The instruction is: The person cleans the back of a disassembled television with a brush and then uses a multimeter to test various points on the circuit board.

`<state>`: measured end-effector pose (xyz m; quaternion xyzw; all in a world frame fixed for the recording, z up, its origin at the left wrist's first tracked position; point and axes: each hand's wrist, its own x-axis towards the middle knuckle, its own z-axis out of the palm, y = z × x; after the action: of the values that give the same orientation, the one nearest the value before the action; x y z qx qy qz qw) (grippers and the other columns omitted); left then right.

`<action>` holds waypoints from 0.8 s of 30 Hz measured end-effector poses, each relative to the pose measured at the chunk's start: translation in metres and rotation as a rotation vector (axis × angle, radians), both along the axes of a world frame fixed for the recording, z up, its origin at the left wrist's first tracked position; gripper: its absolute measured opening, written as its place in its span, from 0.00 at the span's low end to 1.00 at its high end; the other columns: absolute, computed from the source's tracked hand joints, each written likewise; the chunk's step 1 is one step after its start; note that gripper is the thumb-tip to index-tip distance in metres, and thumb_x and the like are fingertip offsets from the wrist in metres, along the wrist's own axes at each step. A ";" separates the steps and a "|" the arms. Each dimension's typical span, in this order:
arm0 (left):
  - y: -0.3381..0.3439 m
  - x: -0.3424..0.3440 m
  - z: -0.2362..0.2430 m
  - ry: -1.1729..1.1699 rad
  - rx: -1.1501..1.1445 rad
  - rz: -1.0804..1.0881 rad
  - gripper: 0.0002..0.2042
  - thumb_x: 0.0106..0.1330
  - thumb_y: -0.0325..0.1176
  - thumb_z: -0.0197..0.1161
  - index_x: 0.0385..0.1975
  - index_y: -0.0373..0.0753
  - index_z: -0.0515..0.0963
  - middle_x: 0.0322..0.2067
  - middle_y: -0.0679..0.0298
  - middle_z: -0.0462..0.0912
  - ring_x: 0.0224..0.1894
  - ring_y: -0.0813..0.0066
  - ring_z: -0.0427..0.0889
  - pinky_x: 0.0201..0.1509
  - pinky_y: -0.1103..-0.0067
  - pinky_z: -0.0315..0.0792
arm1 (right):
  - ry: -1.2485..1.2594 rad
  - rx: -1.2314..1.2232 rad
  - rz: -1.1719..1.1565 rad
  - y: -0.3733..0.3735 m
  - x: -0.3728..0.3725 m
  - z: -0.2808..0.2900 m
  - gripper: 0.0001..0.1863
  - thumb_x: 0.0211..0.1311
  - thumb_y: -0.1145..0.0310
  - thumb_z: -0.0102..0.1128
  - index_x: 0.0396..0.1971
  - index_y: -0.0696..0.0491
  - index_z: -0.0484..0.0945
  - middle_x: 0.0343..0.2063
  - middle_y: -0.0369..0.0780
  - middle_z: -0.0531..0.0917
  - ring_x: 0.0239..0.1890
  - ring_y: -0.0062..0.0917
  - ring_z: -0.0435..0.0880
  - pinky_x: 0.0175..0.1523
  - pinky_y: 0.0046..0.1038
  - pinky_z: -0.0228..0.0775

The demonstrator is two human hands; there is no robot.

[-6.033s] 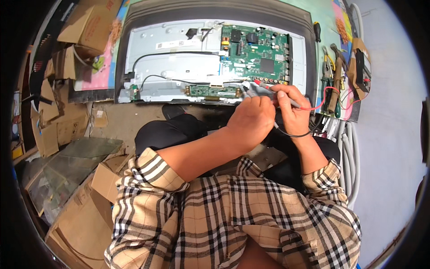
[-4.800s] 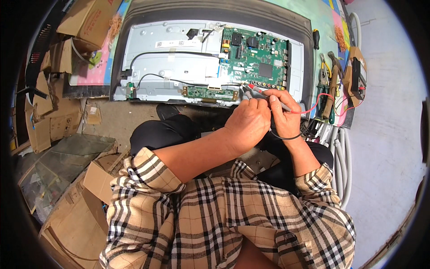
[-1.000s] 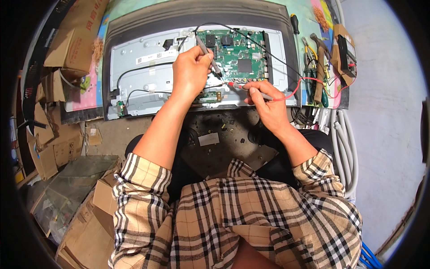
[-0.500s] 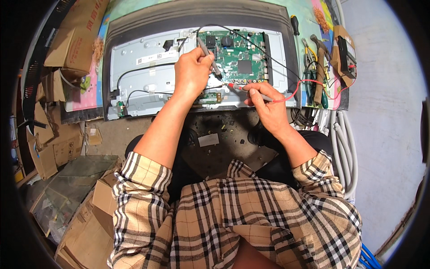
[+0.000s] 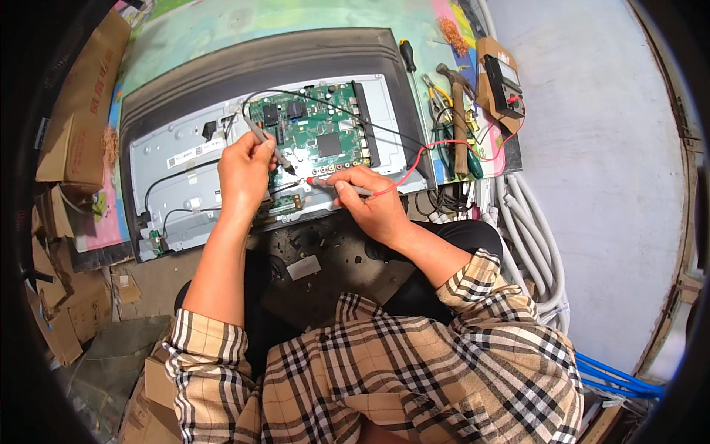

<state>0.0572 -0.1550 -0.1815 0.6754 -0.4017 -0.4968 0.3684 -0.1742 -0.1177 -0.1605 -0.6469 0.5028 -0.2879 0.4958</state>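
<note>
My left hand (image 5: 246,172) pinches a grey-bodied test probe (image 5: 282,160) with a black tip end. My right hand (image 5: 368,201) is closed round a red-tipped test probe (image 5: 319,181). The two tips nearly meet at the lower edge of a green circuit board (image 5: 307,126); whether they touch metal is too small to tell. The board is mounted on the pale metal back (image 5: 174,181) of a flat television panel. A smaller green board (image 5: 279,210) lies just below my left hand. A red lead (image 5: 421,155) runs from the right probe toward a multimeter (image 5: 504,87).
Right of the panel lie a hammer (image 5: 458,111), yellow-handled pliers (image 5: 436,90), green-handled pliers (image 5: 474,163) and a screwdriver (image 5: 407,55). Copper wire scraps (image 5: 452,35) sit beyond them. Cardboard boxes (image 5: 85,118) stand at the left. Grey conduit (image 5: 534,240) curves beside the table.
The view has turned, so the panel, tools and hands now sit farther left and tilted. Both hands keep their probes at about the same spot by the board.
</note>
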 end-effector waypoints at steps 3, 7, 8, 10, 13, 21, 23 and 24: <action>-0.001 -0.002 0.000 -0.001 0.002 0.003 0.09 0.73 0.29 0.59 0.44 0.31 0.82 0.30 0.66 0.83 0.31 0.82 0.79 0.36 0.83 0.75 | 0.009 -0.042 0.009 -0.001 -0.002 -0.001 0.08 0.70 0.75 0.55 0.42 0.60 0.82 0.36 0.41 0.84 0.31 0.21 0.85 0.39 0.23 0.77; 0.000 -0.001 0.001 -0.009 0.003 0.013 0.09 0.73 0.29 0.60 0.43 0.31 0.82 0.30 0.66 0.83 0.31 0.82 0.79 0.36 0.83 0.75 | 0.010 -0.060 0.016 0.000 -0.001 -0.002 0.08 0.70 0.75 0.55 0.42 0.60 0.82 0.37 0.40 0.83 0.31 0.21 0.85 0.39 0.23 0.78; 0.001 0.000 0.001 -0.014 0.004 0.020 0.09 0.73 0.29 0.60 0.43 0.31 0.82 0.29 0.66 0.83 0.30 0.82 0.79 0.36 0.83 0.75 | 0.009 -0.059 0.020 0.001 0.000 -0.002 0.08 0.70 0.75 0.55 0.42 0.60 0.82 0.37 0.40 0.83 0.31 0.21 0.85 0.40 0.22 0.78; 0.001 0.001 -0.005 -0.056 -0.045 -0.011 0.09 0.72 0.30 0.61 0.42 0.31 0.82 0.28 0.66 0.83 0.29 0.82 0.79 0.35 0.82 0.74 | -0.007 -0.023 0.000 0.001 0.000 -0.003 0.09 0.71 0.75 0.54 0.43 0.60 0.83 0.39 0.40 0.82 0.32 0.21 0.85 0.40 0.22 0.79; 0.002 0.003 -0.008 -0.217 -0.146 -0.016 0.09 0.69 0.31 0.63 0.41 0.31 0.83 0.25 0.66 0.83 0.27 0.81 0.79 0.34 0.80 0.73 | -0.080 0.040 -0.080 0.004 0.005 -0.005 0.09 0.67 0.74 0.58 0.41 0.55 0.85 0.33 0.42 0.84 0.37 0.29 0.84 0.45 0.29 0.74; 0.006 -0.009 0.023 -0.186 -0.084 -0.004 0.08 0.70 0.29 0.62 0.43 0.33 0.83 0.27 0.66 0.84 0.30 0.82 0.80 0.38 0.81 0.75 | -0.038 0.022 -0.033 0.001 0.002 0.009 0.11 0.75 0.69 0.54 0.43 0.60 0.83 0.34 0.39 0.82 0.31 0.20 0.84 0.38 0.22 0.76; 0.007 -0.010 0.022 -0.196 -0.072 -0.017 0.08 0.70 0.29 0.62 0.43 0.33 0.83 0.27 0.66 0.84 0.30 0.82 0.80 0.38 0.81 0.75 | -0.049 0.046 -0.034 0.003 0.003 0.012 0.11 0.75 0.69 0.54 0.42 0.60 0.83 0.33 0.39 0.81 0.31 0.20 0.84 0.38 0.22 0.76; 0.007 -0.010 0.021 -0.201 -0.067 -0.024 0.08 0.70 0.29 0.62 0.43 0.33 0.83 0.27 0.67 0.84 0.31 0.82 0.80 0.38 0.81 0.76 | -0.047 0.039 -0.032 0.003 0.003 0.011 0.11 0.74 0.69 0.54 0.42 0.60 0.83 0.33 0.39 0.81 0.30 0.20 0.84 0.38 0.22 0.76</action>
<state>0.0471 -0.1476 -0.1605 0.7042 -0.4609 -0.4175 0.3426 -0.1715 -0.1148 -0.1497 -0.6220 0.5069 -0.3010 0.5152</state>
